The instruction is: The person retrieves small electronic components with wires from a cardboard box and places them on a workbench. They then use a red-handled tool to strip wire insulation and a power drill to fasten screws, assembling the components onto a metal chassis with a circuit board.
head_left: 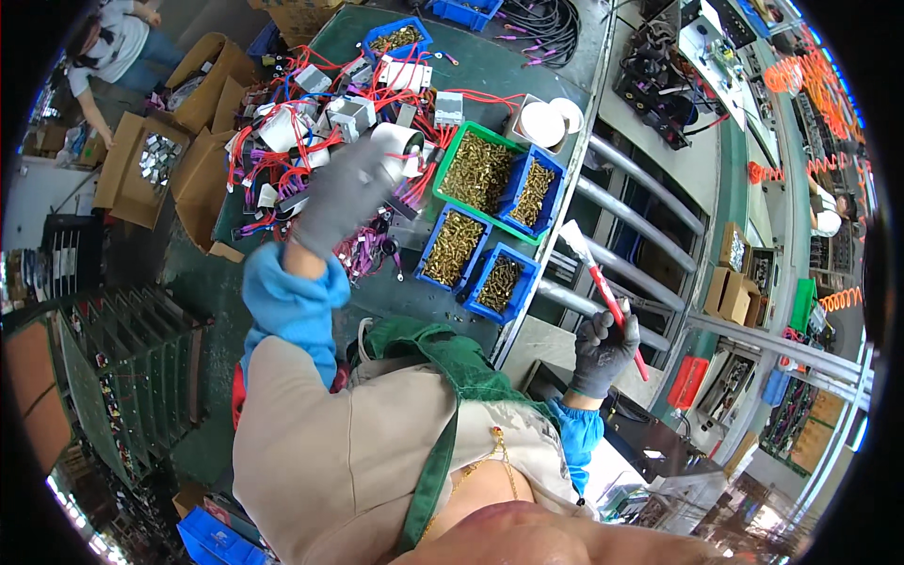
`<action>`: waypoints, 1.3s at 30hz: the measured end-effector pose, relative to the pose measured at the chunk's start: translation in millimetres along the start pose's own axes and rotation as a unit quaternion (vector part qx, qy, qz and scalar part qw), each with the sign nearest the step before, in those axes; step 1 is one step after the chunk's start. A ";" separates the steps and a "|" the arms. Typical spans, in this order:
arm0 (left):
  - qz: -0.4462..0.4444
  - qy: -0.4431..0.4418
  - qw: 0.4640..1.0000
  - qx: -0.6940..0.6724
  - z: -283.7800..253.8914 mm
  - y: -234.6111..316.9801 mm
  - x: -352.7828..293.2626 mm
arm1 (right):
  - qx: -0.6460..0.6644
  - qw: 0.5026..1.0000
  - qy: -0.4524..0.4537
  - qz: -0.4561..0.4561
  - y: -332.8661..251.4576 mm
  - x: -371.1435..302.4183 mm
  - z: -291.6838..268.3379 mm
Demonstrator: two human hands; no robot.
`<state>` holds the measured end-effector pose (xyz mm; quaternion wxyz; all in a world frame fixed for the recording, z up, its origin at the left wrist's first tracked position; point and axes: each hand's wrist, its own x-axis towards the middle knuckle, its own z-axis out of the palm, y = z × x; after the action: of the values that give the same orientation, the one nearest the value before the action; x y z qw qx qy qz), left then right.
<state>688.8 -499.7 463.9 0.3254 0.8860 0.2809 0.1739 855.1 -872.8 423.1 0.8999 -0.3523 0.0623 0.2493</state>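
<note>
A red-handled brush (601, 282), probably light and stiff, best held mid-handle, slants in front of metal rollers (633, 224), gripped by a gloved right hand (605, 356); the blurred left hand (347, 193), its grip unclear, hovers near red-wired parts (350, 117).

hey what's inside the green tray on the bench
The green tray holds many small brass-coloured pieces and, at right, a blue bin with more; whatever's beneath is covered.

Glossy plastic handle (605, 290); metal rollers (636, 224)
</note>
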 end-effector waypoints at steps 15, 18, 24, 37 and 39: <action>-0.037 -0.206 0.898 0.386 135.8 -66.4 0.6 | -0.018 1.000 0.020 -0.001 0.7 -14.8 5.9; -0.063 -0.167 0.909 0.377 149.4 -93.0 -8.2 | -0.030 0.999 0.027 -0.007 -0.1 -16.0 3.3; -0.059 -0.210 0.935 0.279 138.6 -83.0 9.2 | -0.056 0.997 0.049 -0.033 3.2 -17.4 14.2; -0.099 -0.011 0.940 -0.328 56.8 -70.4 114.6 | -0.065 0.995 -0.003 -0.079 -5.8 -31.3 11.1; -0.083 -0.031 0.938 -0.334 66.5 -97.4 124.8 | -0.059 0.995 -0.003 -0.079 -6.5 -35.1 11.3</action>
<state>781.6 -393.9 365.5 0.6246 0.7049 0.2684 0.2023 827.1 -883.6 445.6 0.8945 -0.4080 0.0166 0.1817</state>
